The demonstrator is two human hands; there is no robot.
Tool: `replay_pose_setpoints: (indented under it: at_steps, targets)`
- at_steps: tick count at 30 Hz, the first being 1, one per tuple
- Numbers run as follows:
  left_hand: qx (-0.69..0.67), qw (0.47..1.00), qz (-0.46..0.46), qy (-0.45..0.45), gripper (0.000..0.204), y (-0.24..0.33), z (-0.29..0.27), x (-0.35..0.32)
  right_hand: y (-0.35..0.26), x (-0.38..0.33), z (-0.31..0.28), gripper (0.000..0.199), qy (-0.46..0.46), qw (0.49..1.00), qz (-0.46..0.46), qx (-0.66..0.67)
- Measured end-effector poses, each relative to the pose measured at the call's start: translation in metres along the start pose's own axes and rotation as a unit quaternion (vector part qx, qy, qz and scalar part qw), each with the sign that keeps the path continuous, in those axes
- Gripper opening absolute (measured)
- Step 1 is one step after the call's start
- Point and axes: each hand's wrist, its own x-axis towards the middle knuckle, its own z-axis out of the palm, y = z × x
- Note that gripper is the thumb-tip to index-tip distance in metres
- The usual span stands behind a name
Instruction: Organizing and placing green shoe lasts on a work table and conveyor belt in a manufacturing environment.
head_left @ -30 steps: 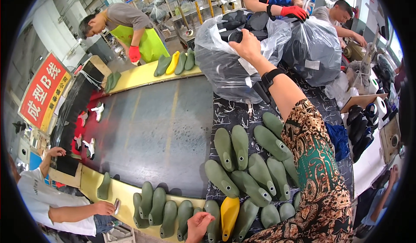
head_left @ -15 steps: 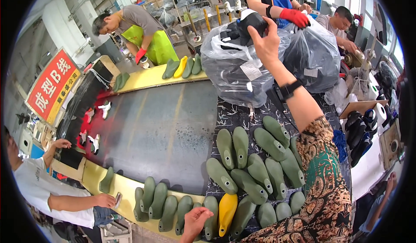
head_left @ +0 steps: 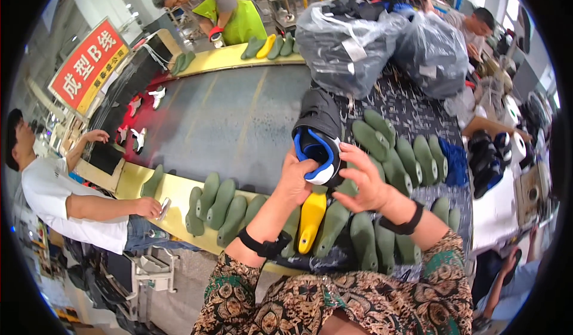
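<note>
A black shoe upper (head_left: 320, 109) with a blue lining and a white heel patch is held in front of me over the near edge of the belt, its opening toward me. My left hand (head_left: 294, 178) is closed on its heel edge, thumb at the opening. At the other side my right hand (head_left: 365, 178) has its fingers spread, the fingertips close to the upper's edge; whether they touch it I cannot tell. Just below the hands lies a yellow shoe last (head_left: 311, 223), beside a green shoe last (head_left: 333, 230). More green lasts (head_left: 394, 171) lie to the right, partly behind my right hand.
Two clear bags of dark uppers (head_left: 352, 48) (head_left: 433, 66) stand at the far right. A dark conveyor belt (head_left: 221, 120) carries white shoes at its left end. Co-workers stand left (head_left: 77, 197), far left (head_left: 230, 12) and behind the bags. Dark shoes (head_left: 486, 165) sit at the right.
My right hand has come back from the bag with the upper, which is now in my left hand. My left hand has moved up from the near lasts. The view has shifted.
</note>
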Motion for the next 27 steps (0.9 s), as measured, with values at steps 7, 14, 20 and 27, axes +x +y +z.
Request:
replay_pose_setpoints:
  at_steps: [7,14,20,27]
  targets:
    - [0.334,0.935,0.119,0.027,0.060,0.024,-0.002,-0.019,-0.039,0.022,0.005,0.016,0.032,0.940,0.327,-0.093]
    - [0.593,0.797,0.117,-0.023,0.072,0.014,-0.025,-0.046,-0.064,0.003,0.027,0.051,-0.099,0.886,0.454,0.016]
    - [0.631,0.775,0.035,-0.006,0.083,-0.009,-0.065,-0.084,-0.092,-0.044,0.072,0.037,0.076,0.679,0.583,0.441]
    - [0.754,0.656,0.033,0.013,0.078,-0.025,-0.069,-0.077,-0.066,0.014,0.050,0.041,0.027,0.837,0.454,0.305]
